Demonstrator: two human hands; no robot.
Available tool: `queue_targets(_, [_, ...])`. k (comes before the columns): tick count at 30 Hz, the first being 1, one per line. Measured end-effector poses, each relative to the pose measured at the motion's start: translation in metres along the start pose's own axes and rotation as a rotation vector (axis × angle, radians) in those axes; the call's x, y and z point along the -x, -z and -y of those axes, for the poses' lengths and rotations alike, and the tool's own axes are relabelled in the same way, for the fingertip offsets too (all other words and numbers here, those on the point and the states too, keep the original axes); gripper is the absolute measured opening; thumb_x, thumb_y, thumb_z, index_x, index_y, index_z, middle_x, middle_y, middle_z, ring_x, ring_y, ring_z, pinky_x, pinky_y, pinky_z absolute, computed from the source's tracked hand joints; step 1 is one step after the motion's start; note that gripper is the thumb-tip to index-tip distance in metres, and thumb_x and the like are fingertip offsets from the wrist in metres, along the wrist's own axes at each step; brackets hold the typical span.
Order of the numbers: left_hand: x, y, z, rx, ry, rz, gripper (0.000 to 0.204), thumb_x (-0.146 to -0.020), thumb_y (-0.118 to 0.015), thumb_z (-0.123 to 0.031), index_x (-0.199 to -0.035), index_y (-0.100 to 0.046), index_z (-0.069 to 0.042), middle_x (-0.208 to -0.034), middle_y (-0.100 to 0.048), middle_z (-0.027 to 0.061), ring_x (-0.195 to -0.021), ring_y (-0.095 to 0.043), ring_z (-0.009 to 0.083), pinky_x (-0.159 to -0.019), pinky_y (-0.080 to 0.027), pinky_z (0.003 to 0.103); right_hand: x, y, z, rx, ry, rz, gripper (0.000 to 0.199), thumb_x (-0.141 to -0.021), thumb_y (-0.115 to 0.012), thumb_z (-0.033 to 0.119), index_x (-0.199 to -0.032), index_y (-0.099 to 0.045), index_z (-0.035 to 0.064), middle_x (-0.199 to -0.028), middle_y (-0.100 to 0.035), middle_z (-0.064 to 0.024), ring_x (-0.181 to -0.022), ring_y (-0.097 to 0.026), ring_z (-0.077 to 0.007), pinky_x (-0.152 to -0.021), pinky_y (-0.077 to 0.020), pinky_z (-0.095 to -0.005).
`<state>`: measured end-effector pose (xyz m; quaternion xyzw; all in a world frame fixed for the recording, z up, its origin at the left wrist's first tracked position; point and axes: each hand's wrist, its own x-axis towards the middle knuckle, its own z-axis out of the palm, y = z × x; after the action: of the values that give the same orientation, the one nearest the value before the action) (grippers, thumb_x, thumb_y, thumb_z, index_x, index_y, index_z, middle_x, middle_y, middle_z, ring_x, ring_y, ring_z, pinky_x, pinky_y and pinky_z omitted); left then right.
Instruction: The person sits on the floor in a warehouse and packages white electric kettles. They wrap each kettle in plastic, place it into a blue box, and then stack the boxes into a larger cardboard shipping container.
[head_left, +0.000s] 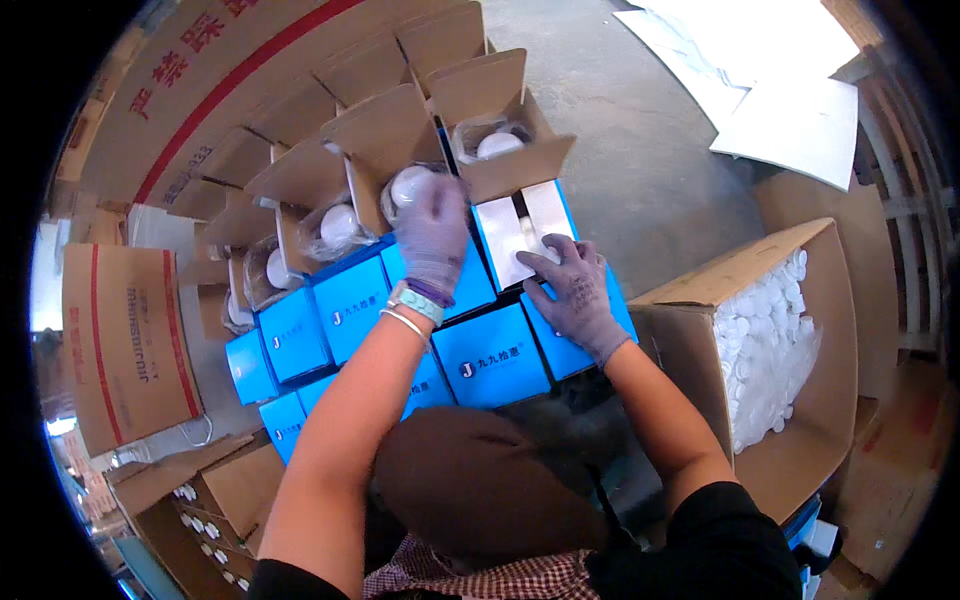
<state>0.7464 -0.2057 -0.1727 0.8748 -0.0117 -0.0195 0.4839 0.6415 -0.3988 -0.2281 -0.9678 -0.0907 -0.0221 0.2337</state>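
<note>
Both my hands wear grey-purple gloves. My left hand [435, 225] is over the near edge of a carton cell, beside a white round-topped object [410, 186] wrapped in clear plastic. Its fingertips are blurred, so I cannot make out their grip. My right hand [580, 295] rests with fingers apart on the right white flap of an opened blue box [500, 250]. Between the flaps a small pale piece [526, 228] shows; part of the box lies under my fingers. Closed blue boxes [490, 355] stand beneath my arms.
Beyond the boxes, a large divided carton [385, 125] holds several plastic-wrapped white objects. To the right, an open carton [690, 290] contains many small white plastic pieces [765, 350]. White sheets [790, 125] lie on the floor; a closed carton [130, 345] stands at left.
</note>
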Motion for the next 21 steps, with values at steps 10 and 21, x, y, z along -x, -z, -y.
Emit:
queue_targets(10, [0.010, -0.023, -0.001, -0.579, -0.388, 0.593, 0.051, -0.082, -0.075, -0.051, -0.117, -0.064, -0.015, -0.159, -0.030, 0.0256, -0.148, -0.025, 0.0487, -0.122, -0.017, 0.057, -0.008, 0.027, -0.067, -1.305, -0.456, 0.015, 0.064, -0.081, -0.059, 0.010, -0.144, -0.049, 0.0032, -0.125, -0.064, -0.0172, -0.114, -0.061, -0.0276, -0.101, -0.0478, -0.0355])
queue_targets(21, [0.030, -0.055, 0.022, -0.814, -0.529, 0.416, 0.092, -0.078, -0.079, -0.042, -0.156, -0.035, -0.022, -0.155, -0.032, 0.0282, -0.146, -0.027, 0.0498, -0.120, -0.018, 0.063, -0.006, 0.012, -0.051, -0.365, -0.106, -0.244, 0.034, -0.086, -0.069, 0.015, -0.120, -0.067, 0.0089, -0.113, -0.066, -0.0151, -0.105, -0.064, -0.0305, -0.093, -0.0510, -0.0392])
